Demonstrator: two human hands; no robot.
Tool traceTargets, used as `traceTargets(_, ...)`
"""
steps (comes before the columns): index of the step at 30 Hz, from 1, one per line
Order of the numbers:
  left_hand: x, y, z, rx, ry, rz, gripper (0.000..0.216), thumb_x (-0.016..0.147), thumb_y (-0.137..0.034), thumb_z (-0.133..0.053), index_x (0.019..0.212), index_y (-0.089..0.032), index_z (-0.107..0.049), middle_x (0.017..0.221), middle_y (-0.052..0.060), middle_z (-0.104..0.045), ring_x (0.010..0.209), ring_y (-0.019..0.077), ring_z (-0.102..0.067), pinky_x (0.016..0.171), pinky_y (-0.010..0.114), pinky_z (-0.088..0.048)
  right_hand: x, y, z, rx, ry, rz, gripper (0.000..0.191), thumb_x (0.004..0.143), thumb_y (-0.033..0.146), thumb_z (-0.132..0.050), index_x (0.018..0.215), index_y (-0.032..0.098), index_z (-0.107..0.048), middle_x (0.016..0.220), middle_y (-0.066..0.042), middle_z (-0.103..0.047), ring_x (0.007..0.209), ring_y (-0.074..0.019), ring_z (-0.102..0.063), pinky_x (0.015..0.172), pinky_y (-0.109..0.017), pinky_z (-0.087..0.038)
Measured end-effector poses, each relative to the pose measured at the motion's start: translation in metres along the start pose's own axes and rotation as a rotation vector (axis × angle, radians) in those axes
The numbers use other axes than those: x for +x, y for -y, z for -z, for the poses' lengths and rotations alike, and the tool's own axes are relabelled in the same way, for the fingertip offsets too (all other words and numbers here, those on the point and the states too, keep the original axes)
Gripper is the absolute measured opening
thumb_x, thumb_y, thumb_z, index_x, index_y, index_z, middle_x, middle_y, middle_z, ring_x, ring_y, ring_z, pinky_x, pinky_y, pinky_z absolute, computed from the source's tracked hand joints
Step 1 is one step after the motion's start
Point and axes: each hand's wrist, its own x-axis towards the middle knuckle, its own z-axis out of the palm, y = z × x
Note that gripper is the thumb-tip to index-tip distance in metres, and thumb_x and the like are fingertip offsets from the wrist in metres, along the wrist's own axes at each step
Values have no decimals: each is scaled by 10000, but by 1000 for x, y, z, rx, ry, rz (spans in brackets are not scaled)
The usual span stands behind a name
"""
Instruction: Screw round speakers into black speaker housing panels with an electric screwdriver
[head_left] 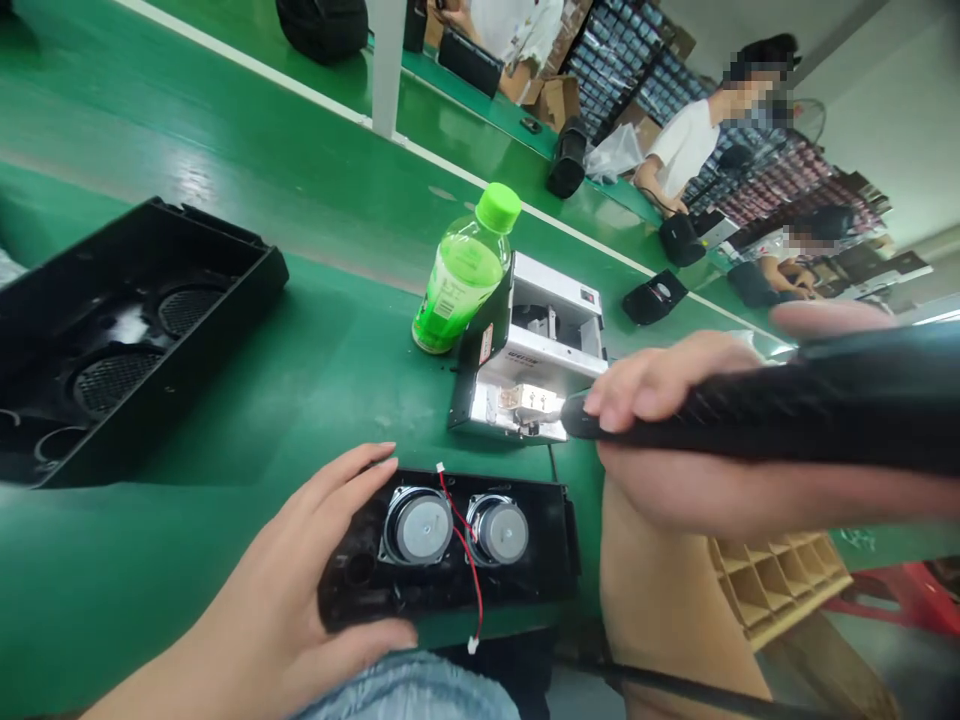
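Note:
My left hand (300, 570) grips the left end of a black speaker panel (360, 540), thumb at its near edge and fingers at its far edge. Two round silver speaker drivers (424, 528) sit in the panel, and red wires (478, 580) with white plugs run across it. In my right hand (675, 400) is a black electric screwdriver (750, 405), my fingers closed around its body. Its tip is at the front of a white and black screw feeder (555, 360), beyond the panel; whether it holds a screw I cannot tell.
A green-capped drink bottle (465, 270) stands against the feeder's left side. At left lies an open black speaker housing (142, 330) with round grilles. A wooden compartment tray (780, 580) is at lower right. Co-workers (682, 145) are busy across the green bench (315, 370).

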Motion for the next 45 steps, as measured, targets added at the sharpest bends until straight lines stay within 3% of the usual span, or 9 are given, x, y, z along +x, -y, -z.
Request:
traceTargets(3,-1,0,0,10,9,18,980,895,-668,-794,1702,-346,-340,1760,133,-435,1564,428,-507,1220,569,-543,10,-10,-16,21,-77,132,623,873,905,-571,964,307,-720,532,51,-599,396,-157,-552,402,-299,-427)
traceTargets(6,-2,0,0,2,11,17,980,901,-664,-792,1705,-344,-333,1758,138,-438,1559,430,-512,1217,578,-544,12,-12,-20,28,-36,89,645,824,907,-642,1025,305,-752,522,60,-606,362,-162,-529,376,-317,-433)
traceTargets(15,-2,0,-3,13,-12,17,972,906,-679,-789,1702,-347,-342,1759,120,-444,1581,421,-488,1244,573,-522,7,-33,3,130,-29,79,730,919,907,-463,1211,290,-720,510,65,-581,307,-164,-459,283,-293,-378)
traceTargets(21,1,1,0,-16,21,-5,1001,889,-677,-817,1699,-348,-331,1781,130,-393,1611,420,-437,1275,606,-475,-31,13,17,182,-1,37,641,921,849,-558,1246,329,-745,613,35,-659,429,-170,-546,461,-352,-539)
traceTargets(25,3,1,2,-36,50,-41,997,894,-580,-854,1700,-342,-318,1811,146,-321,1627,417,-408,1288,600,-454,-67,34,14,46,97,-38,293,1048,575,-595,969,349,-764,554,41,-605,422,-181,-541,453,-376,-515)
traceTargets(33,8,-1,1,-46,35,-98,965,920,-560,-825,1698,-302,-315,1794,156,-330,1624,393,-410,1309,569,-426,-88,32,32,-53,315,-280,526,1125,433,-409,696,287,-676,528,-52,-611,564,-277,-671,596,-498,-597)
traceTargets(39,9,-2,0,-58,14,-114,1006,896,-593,-844,1700,-288,-321,1780,160,-358,1622,384,-417,1312,552,-430,-108,15,36,-77,370,-256,292,1085,491,-575,1070,256,-747,881,-49,-742,798,-207,-726,740,-408,-654)
traceTargets(42,8,-2,-1,-68,6,-118,1014,886,-618,-846,1696,-288,-333,1776,163,-370,1619,397,-422,1317,577,-424,-114,13,43,-111,429,-284,397,1004,457,-735,1326,229,-693,1306,-99,-730,1130,-244,-731,907,-429,-666)
traceTargets(45,8,-1,-2,-74,3,-120,1024,879,-618,-852,1698,-287,-335,1776,162,-376,1615,401,-430,1315,584,-429,-104,21,58,-149,486,-338,423,1004,442,-735,1375,247,-679,1404,-112,-698,1231,-274,-707,977,-472,-656)
